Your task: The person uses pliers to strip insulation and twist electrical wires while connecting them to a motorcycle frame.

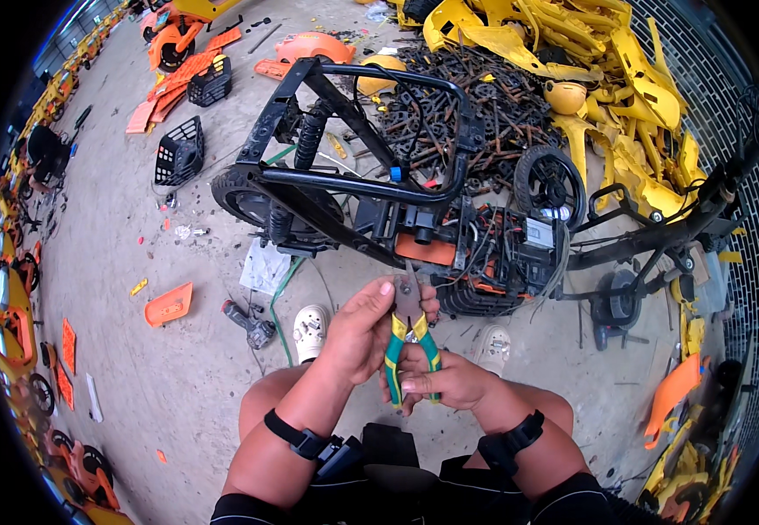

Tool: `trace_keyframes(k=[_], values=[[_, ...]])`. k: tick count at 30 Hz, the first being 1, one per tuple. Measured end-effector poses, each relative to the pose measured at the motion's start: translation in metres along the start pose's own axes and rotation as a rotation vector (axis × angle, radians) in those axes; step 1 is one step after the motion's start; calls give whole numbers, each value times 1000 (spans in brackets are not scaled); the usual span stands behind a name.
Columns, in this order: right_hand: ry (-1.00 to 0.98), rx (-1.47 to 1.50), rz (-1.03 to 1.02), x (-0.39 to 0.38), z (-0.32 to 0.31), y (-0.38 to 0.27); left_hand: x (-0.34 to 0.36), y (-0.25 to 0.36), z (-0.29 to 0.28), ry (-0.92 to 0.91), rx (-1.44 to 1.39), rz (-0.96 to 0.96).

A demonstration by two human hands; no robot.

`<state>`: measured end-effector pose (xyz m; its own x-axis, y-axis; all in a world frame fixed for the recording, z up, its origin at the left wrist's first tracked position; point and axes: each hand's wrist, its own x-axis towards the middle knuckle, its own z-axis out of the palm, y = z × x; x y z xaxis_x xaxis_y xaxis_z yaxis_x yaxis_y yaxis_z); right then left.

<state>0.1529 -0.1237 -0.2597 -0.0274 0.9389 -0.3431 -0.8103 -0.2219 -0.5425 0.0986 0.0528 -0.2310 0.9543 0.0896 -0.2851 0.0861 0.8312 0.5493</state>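
Note:
A pair of pliers (433, 359) with green and yellow handles stands upright in front of me, its grey metal head (408, 302) pointing away. My left hand (360, 331) is closed around the head, thumb on the left side and fingertips showing on the right. Lower down, my right hand (451, 381) grips the handles, which are spread apart. Just beyond the pliers lies a stripped black scooter frame (344, 182), with an orange panel (426, 250) and a bundle of wires and electrical parts (497, 254). Whether the pliers' tip touches the frame, I cannot tell.
A cordless power tool (250, 325) lies on the floor left of my foot, near a green cord (280, 302). Behind the frame are a heap of dark metal parts (458, 114) and yellow body panels (633, 96). Black baskets (180, 152) and orange panels (169, 304) lie leftward.

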Motion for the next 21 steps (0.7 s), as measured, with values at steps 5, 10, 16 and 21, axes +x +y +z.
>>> trace_keyframes(k=[5,10,16,21], values=[[-54,8,13,-6,0,-6,-3,2,1,-36,-74,-14],[-111,58,16,-11,5,-12,-4,-3,-5,-100,-114,1],[-166,90,51,-17,7,-14,-7,-8,-9,-145,-104,0],[-201,145,84,-17,9,-11,-7,-11,-18,-245,-123,39]])
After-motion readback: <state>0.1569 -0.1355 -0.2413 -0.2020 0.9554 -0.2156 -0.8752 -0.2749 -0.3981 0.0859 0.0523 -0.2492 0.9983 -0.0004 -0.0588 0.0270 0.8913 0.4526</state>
